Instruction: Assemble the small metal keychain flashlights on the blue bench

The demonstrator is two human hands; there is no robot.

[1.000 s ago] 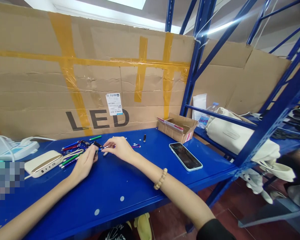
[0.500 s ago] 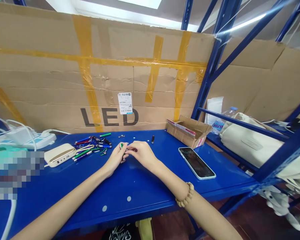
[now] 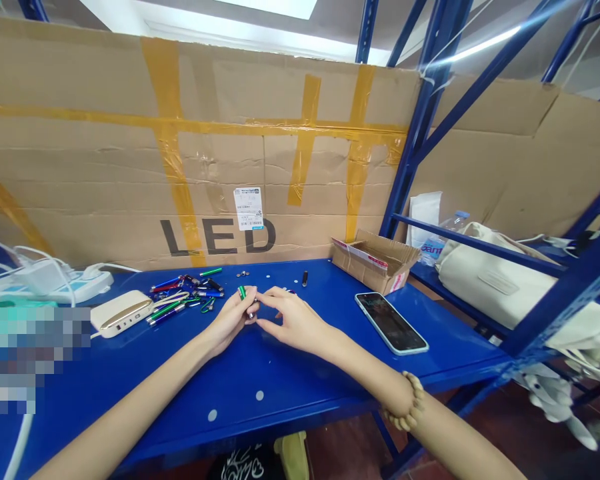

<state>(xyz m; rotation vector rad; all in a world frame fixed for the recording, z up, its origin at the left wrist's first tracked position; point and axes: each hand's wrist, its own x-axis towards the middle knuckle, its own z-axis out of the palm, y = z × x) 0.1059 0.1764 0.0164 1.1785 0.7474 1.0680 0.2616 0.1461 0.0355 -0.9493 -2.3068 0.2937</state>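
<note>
My left hand (image 3: 234,313) is closed around a short green metal tube (image 3: 242,292), whose upper end sticks out above the thumb. A small shiny metal piece (image 3: 251,315) shows at its fingertips. Close on the right is my right hand (image 3: 296,320), its index finger reaching to the left hand and its thumb held apart below. A dark purplish bit (image 3: 291,291) peeks out behind its curled fingers, mostly hidden. Beyond the left hand lies a pile of colored metal tubes (image 3: 200,288) in blue, red and green. Small silver discs (image 3: 243,274) rest behind it.
A phone (image 3: 393,322) lies at the right, before an open cardboard box (image 3: 376,257). A short black tube (image 3: 305,278) lies behind my right hand. At the left are a white power bank (image 3: 121,313) and a power strip (image 3: 87,285) with cables. A cardboard wall (image 3: 220,167) backs the blue table (image 3: 180,393).
My right hand has opened its thumb and index finger and shifted slightly right and down, its forearm lower. The left hand keeps the green tube nearly in place. The view has shifted slightly.
</note>
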